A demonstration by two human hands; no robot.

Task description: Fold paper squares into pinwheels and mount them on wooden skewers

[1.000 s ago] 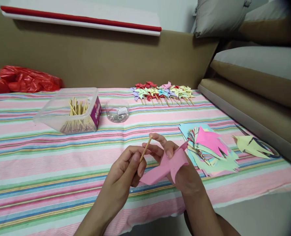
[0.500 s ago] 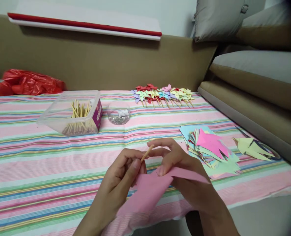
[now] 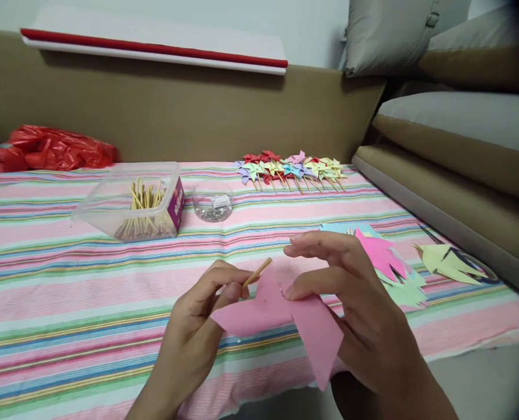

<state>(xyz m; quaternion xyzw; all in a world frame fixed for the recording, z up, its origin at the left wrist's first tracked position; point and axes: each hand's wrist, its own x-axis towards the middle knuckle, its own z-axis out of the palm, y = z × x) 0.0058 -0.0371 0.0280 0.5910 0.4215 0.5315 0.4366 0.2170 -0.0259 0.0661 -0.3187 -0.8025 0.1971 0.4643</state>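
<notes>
My left hand [image 3: 198, 326] pinches a short wooden stick [image 3: 256, 272] between thumb and fingers, the stick pointing up and right. My right hand [image 3: 355, 303] holds a cut pink paper piece [image 3: 285, 318] with its thumb on the middle, the other fingers stretched out above it. The paper's flaps spread left and downward in front of both hands. A stack of cut coloured paper pieces [image 3: 393, 274] with a pink one on top lies just right of my right hand.
A clear plastic box of wooden sticks [image 3: 136, 201] and a small clear dish of pins [image 3: 212, 205] stand on the striped cloth [image 3: 66, 280]. Finished paper pinwheels [image 3: 292, 169] lie in a row at the back. Yellow cut paper [image 3: 447, 262] lies over scissors at right. Red plastic bag [image 3: 49, 146] at back left.
My right hand has turned the pink paper from folded over the fingers to spread flat between both hands, and its fingers have lifted. The left hand kept the stick and sank slightly.
</notes>
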